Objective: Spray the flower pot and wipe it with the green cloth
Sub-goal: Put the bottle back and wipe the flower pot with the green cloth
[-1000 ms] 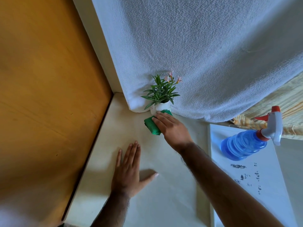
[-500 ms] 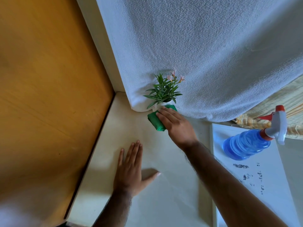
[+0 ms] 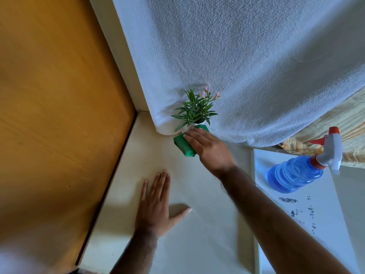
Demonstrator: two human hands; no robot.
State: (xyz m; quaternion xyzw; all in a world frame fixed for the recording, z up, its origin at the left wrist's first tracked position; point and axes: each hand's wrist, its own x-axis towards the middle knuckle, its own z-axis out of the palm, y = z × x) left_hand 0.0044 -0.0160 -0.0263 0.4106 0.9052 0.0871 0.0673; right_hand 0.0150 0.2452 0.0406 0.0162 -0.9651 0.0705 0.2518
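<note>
A small white flower pot [image 3: 199, 122] with green leaves and pink blossoms stands at the back of the cream floor, against a white towel-covered mattress. Its front is mostly hidden by the folded green cloth [image 3: 183, 144]. My right hand [image 3: 209, 147] presses that cloth flat against the pot, fingers extended over it. My left hand [image 3: 157, 204] lies palm down on the floor nearer to me, fingers apart, holding nothing. The blue spray bottle [image 3: 296, 173] with a white and red trigger stands at the right on a white board.
A wooden panel [image 3: 59, 115] fills the left side. The white towel-covered mattress [image 3: 246, 66] overhangs the pot from behind. The white board [image 3: 316, 214] with dark smudges lies at the right, and a yellow striped fabric [image 3: 347, 123] shows behind the bottle.
My right hand has slid the green cloth up over the front of the pot, covering more of it. My left hand stays flat on the floor. The view shifted slightly.
</note>
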